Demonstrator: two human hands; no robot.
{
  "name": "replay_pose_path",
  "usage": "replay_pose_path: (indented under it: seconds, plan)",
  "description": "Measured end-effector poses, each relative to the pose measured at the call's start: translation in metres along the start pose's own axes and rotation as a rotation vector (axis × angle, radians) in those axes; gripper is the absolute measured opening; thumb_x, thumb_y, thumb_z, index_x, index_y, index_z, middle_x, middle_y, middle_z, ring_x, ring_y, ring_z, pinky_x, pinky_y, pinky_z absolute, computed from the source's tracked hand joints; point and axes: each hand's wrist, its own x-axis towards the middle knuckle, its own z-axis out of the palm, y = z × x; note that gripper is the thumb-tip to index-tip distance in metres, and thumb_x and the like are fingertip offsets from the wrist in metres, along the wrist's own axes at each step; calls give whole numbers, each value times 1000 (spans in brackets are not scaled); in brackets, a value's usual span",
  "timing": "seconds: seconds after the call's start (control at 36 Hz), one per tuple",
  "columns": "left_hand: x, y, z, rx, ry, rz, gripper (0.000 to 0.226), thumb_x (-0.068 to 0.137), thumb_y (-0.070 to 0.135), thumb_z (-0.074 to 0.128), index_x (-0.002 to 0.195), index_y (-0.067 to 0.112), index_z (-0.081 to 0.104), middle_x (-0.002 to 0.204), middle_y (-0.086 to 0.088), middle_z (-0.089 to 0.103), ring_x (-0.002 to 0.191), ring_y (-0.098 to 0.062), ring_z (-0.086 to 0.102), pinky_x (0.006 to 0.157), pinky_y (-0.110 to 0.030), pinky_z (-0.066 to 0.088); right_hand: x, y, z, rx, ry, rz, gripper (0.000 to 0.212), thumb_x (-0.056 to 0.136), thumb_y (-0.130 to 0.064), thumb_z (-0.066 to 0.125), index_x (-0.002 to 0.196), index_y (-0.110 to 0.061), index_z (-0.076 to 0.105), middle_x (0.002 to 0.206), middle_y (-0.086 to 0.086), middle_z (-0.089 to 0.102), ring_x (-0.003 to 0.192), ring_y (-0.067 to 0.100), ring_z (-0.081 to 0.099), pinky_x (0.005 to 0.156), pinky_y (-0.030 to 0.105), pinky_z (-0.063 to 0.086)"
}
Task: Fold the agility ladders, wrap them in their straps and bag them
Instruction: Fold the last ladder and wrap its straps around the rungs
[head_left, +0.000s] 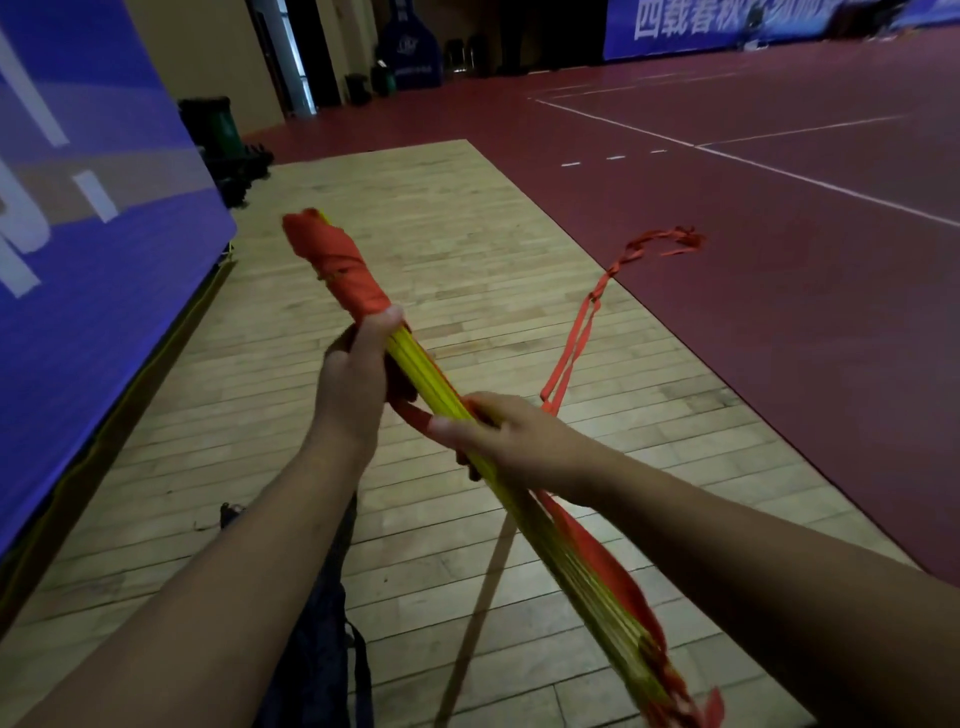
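Observation:
A folded agility ladder, a bundle of yellow rungs, slants from upper left to lower right in front of me. Its far end is wound in red strap. My left hand grips the bundle just below that wrapping. My right hand grips the bundle lower down and pinches a loop of red strap between the two hands. A loose red strap tail trails from my right hand across the floor to the right. More red strap hangs along the near end of the bundle.
A dark bag lies on the wooden floor below my arms. A blue banner wall stands at the left. Red court flooring with white lines spreads to the right. Green bins stand at the back.

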Motion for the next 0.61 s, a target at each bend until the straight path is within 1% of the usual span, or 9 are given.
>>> replay_pose_path:
  seconds: [0.08, 0.22, 0.28, 0.33, 0.39, 0.44, 0.47, 0.53, 0.61]
  plan:
    - [5, 6, -8, -202, -165, 4, 34, 72, 44, 61, 79, 11, 65, 68, -1, 57, 63, -14, 58, 60, -25, 49, -2, 5, -16, 435, -164, 128, 61, 89, -65, 53, 124, -18, 64, 101, 2, 70, 89, 16, 69, 77, 31, 55]
    - [2, 12, -13, -275, -385, -30, 33, 84, 27, 47, 78, 17, 78, 84, -9, 61, 76, -19, 61, 73, -35, 48, 2, 17, -18, 578, -373, 224, 67, 73, -54, 82, 117, -6, 67, 97, 10, 67, 93, 30, 62, 96, 53, 49]
    - [4, 13, -19, -243, -414, -43, 34, 84, 26, 45, 81, 18, 78, 85, -9, 64, 77, -22, 62, 74, -38, 46, 1, 16, -18, 673, -472, 206, 58, 83, -43, 78, 121, -4, 57, 105, 18, 66, 96, 37, 65, 98, 57, 50]
    - [8, 16, -26, -156, -454, -77, 34, 84, 30, 46, 91, 17, 77, 88, -11, 67, 82, -28, 64, 77, -42, 47, -2, 13, -19, 742, -566, 154, 39, 99, -30, 59, 127, -7, 47, 109, 24, 65, 88, 37, 69, 85, 50, 59]
    - [12, 17, -29, -4, -471, -171, 42, 85, 38, 49, 108, 9, 69, 88, -14, 67, 83, -33, 65, 77, -45, 52, -4, 11, -20, 735, -514, 127, 31, 102, -27, 55, 124, -6, 48, 102, 24, 67, 78, 34, 69, 74, 44, 59]
    - [15, 15, -29, 214, -410, -307, 59, 91, 51, 46, 115, -2, 60, 67, -13, 58, 63, -29, 62, 63, -37, 56, -5, 11, -19, 672, -352, 127, 29, 101, -26, 58, 118, -4, 52, 92, 20, 68, 71, 31, 66, 69, 41, 58]
    - [15, 13, -28, 325, -371, -365, 64, 96, 55, 41, 110, -5, 60, 58, -9, 51, 53, -26, 58, 57, -33, 54, -6, 11, -19, 616, -269, 130, 28, 101, -25, 59, 118, -4, 53, 89, 19, 69, 70, 30, 65, 67, 40, 58]
    - [13, 8, -27, 434, -326, -426, 65, 100, 56, 36, 96, -4, 61, 52, -7, 47, 47, -26, 54, 57, -31, 48, -4, 13, -18, 475, -132, 141, 32, 100, -26, 62, 123, -4, 55, 89, 18, 71, 70, 30, 66, 68, 42, 59]
    - [7, -3, -19, 432, -299, -390, 55, 95, 54, 51, 97, 0, 62, 56, -10, 56, 50, -26, 55, 65, -37, 47, 2, 19, -10, 287, 12, 154, 38, 96, -26, 69, 127, -10, 55, 90, 18, 72, 71, 33, 69, 72, 47, 60]
